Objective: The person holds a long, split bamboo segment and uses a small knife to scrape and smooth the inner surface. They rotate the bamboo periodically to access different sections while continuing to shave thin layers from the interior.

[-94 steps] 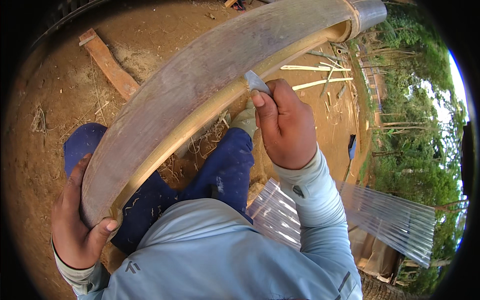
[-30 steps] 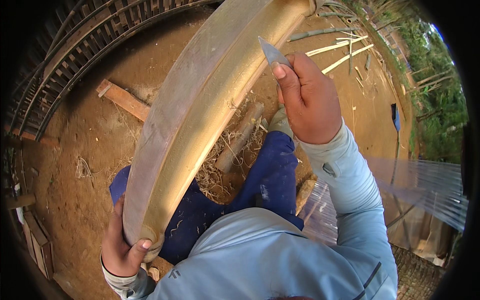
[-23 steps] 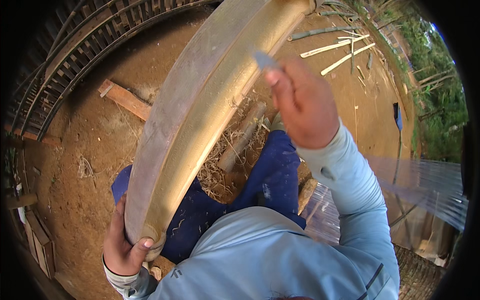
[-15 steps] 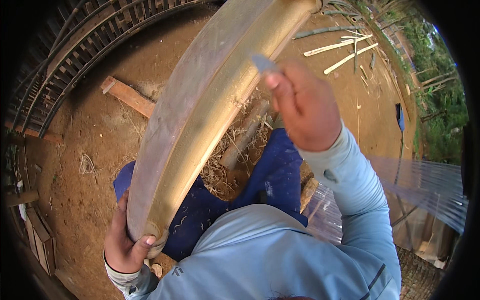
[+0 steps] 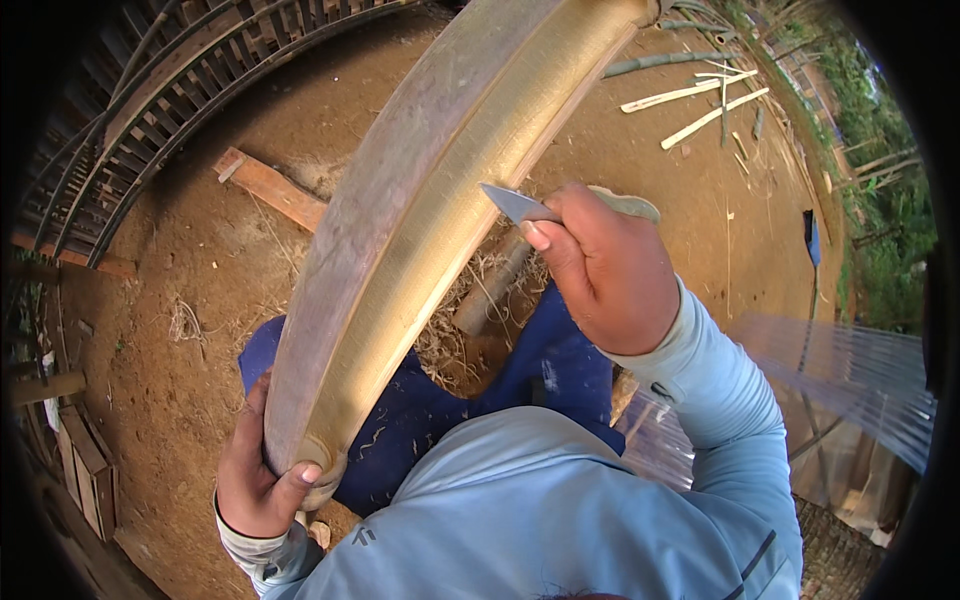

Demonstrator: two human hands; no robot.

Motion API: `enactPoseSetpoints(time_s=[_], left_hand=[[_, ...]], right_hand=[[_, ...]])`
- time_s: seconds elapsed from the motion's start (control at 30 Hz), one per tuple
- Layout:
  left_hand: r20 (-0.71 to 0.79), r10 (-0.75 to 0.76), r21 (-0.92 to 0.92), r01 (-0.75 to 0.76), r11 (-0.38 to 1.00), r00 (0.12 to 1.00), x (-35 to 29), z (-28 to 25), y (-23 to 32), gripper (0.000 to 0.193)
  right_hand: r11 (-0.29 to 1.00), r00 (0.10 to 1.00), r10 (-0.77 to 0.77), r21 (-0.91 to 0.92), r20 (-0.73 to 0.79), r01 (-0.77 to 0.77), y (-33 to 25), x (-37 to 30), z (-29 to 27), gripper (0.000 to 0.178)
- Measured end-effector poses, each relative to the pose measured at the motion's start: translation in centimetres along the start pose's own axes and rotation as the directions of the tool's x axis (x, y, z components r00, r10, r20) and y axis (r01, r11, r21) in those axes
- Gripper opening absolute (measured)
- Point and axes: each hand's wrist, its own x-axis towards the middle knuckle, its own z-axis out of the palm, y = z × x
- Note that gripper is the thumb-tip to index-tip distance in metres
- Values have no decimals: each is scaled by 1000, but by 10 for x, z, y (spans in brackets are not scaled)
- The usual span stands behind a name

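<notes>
A long, thick piece of split bamboo (image 5: 400, 230) slants across my lap, its greyish outer wall on the left and its golden hollow side on the right. My left hand (image 5: 262, 478) grips its near end, with the thumb over the rim by the node. In my right hand (image 5: 615, 265) is a knife (image 5: 515, 203) with a short pointed blade, its tip aimed left at the bamboo's right edge. The fist hides the handle. Whether the tip touches the bamboo, I cannot tell.
Curly shavings (image 5: 450, 340) and a short log (image 5: 492, 292) lie between my knees. A reddish plank (image 5: 275, 190) rests on the dirt beyond the bamboo. Pale strips (image 5: 712, 118) lie far right, clear corrugated sheeting (image 5: 840, 365) nearer right. A slatted wooden structure (image 5: 130, 130) stands far left.
My right hand has moved down with the knife, and the blade, blurred over the bamboo before, now shows sharply at its right edge. My left hand keeps its hold.
</notes>
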Motion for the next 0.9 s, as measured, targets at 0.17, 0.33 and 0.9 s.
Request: enactPoseSetpoints(time_s=[0.17, 0.33, 0.9], left_hand=[[32, 21, -37, -20, 999, 999, 3, -2, 1, 98], [33, 11, -71, -9, 997, 999, 4, -1, 4, 98], [-1, 15, -1, -15, 1000, 1000, 1, -2, -3, 99]], right_hand=[[945, 962, 271, 194, -22, -262, -4, 4, -8, 23], [919, 956, 290, 295, -50, -263, -1, 1, -2, 25], [998, 993, 52, -37, -108, -56, -5, 12, 4, 27]])
